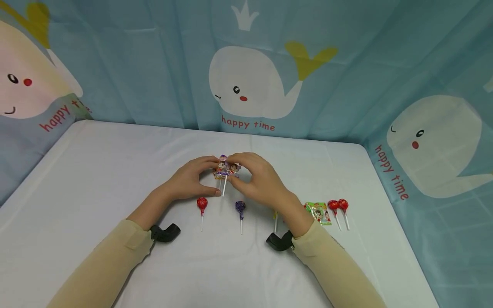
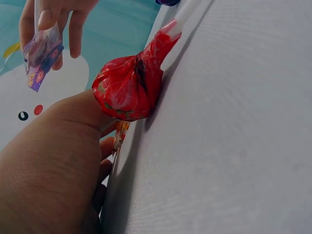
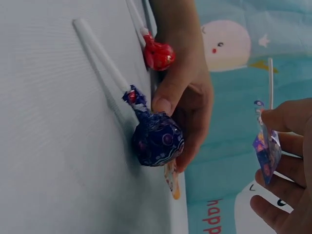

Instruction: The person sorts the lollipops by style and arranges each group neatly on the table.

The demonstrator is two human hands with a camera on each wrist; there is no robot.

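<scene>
My right hand (image 1: 262,179) pinches a lollipop in a flat clear-and-purple wrapper (image 3: 265,153) between thumb and fingers, raised off the table. In the head view its white stick points down toward me. Close beside it, my left hand (image 1: 185,179) is low at the table, fingers curled about a lollipop in an orange printed wrapper (image 3: 171,181), which is partly hidden. The two wrappers overlap in the head view. Nearer me lie a red lollipop (image 1: 202,204) and a dark purple lollipop (image 1: 240,207), each with a round head and its stick toward me.
By the right forearm lie a yellow lollipop (image 1: 275,215), partly covered, a green printed packet (image 1: 320,213) and two red lollipops (image 1: 343,204). Black wrist mounts (image 1: 165,233) stick out from both sleeves. A blue whale-print curtain (image 1: 161,77) hangs behind the white table (image 1: 96,171).
</scene>
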